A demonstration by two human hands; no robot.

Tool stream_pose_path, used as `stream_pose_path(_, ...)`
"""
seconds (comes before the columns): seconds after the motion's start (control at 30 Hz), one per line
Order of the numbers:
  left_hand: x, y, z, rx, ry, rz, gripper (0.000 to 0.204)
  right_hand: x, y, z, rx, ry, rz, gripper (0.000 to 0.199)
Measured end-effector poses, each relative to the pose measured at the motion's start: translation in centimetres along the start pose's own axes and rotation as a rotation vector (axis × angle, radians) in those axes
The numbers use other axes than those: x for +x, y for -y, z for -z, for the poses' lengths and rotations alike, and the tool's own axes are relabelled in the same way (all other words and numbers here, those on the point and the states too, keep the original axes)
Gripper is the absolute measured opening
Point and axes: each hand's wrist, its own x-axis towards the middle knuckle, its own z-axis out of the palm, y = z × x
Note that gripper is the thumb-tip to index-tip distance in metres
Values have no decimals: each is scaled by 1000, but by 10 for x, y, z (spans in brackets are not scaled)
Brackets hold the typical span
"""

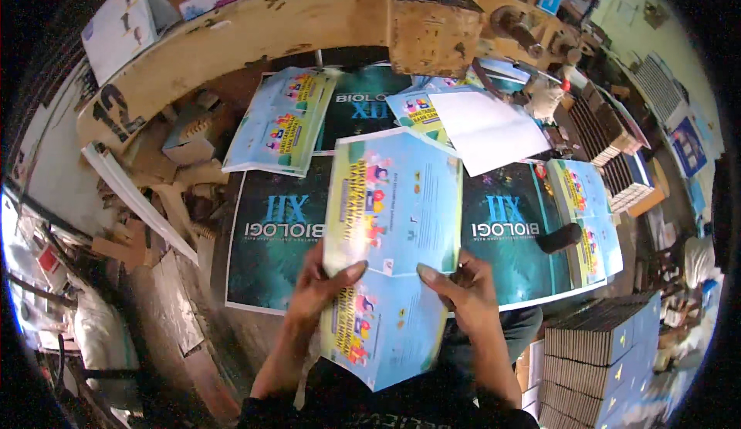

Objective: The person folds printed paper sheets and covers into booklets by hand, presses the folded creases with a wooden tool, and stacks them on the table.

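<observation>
- Nearest, a light blue printed cover sheet (390,274) with a yellow-green spine band and small cartoon figures is held in front of the person's chest, bent across its middle so the lower half slopes toward the body
- The left hand (318,286) grips the sheet's left edge at the bend, thumb laid on top, fingers closed behind the paper
- The right hand (463,290) pinches the right edge at the same height, thumb pressing on the printed face, the other fingers tucked behind
- Under the held sheet lies a dark teal cover sheet (270,244) with white border, flat on the work surface; a second dark teal sheet (513,236) lies to the right
- At lower right stand stacks of bound book blocks (598,344), page edges facing out
- Further off, another light blue cover (282,120) lies tilted over the teal sheets, and a blank white sheet (486,128) rests near the middle
- Farthest, a worn wooden block (432,35) sits on a curved wooden beam (255,31)
</observation>
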Motion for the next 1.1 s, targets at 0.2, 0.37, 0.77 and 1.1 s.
stream_pose_path(0.2, 8, 2, -11, 327, -65, -175, 40, 10, -12, 28, -744, -312, 383, 25)
stream_pose_path(0.37, 24, 25, 52, 156, -109, -27, 61, 6, 31, 25, -133, 76, 206, 36)
stream_pose_path(0.77, 27, -144, 44, 606, 472, -451, 53, 1, 108, 68, -453, 606, 565, 43)
stream_pose_path(1.1, 6, -84, 64, 250, -202, -288, 50, 42, 71, 101, -442, -367, 566, 33)
